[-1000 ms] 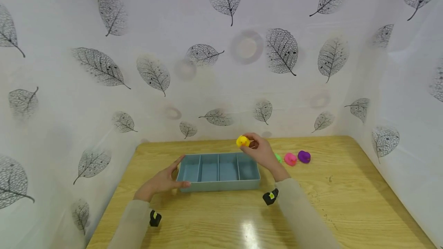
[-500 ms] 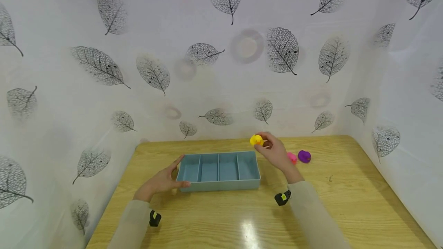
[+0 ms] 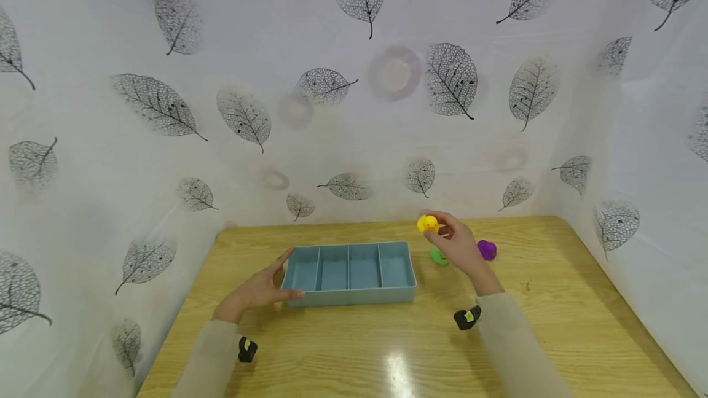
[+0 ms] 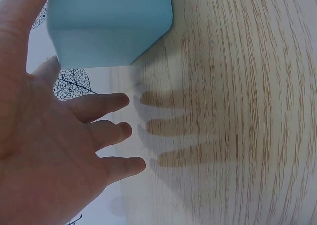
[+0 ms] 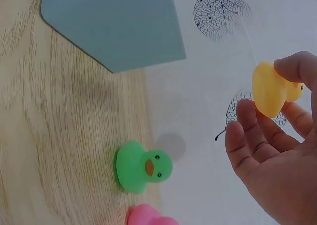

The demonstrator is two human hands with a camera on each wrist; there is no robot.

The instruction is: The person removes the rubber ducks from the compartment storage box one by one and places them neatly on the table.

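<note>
In the head view a blue-grey tray [image 3: 354,297] with several compartments in a row stands on the table. My left hand [image 3: 254,295] holds its left end, thumb at the front wall and forefinger at the back corner; its other fingers stick out straight in the left wrist view. My right hand [image 3: 460,252] pinches a yellow toy duck [image 3: 426,224] between thumb and fingers, raised beyond the tray's back right corner. Below it on the table sits a green toy duck [image 3: 439,257]. A pink duck [image 5: 148,216] shows partly in the right wrist view; my right hand hides it from the head camera.
Right of my right hand lies a purple toy duck [image 3: 487,250]. A white curtain [image 3: 354,140] printed with dark leaves hangs behind the table and at both sides. The wooden table [image 3: 343,349] reaches toward me in front of the tray.
My right hand has moved to the right with the yellow duck, from above the tray's right end to above the green duck. My left hand and the tray have stayed put.
</note>
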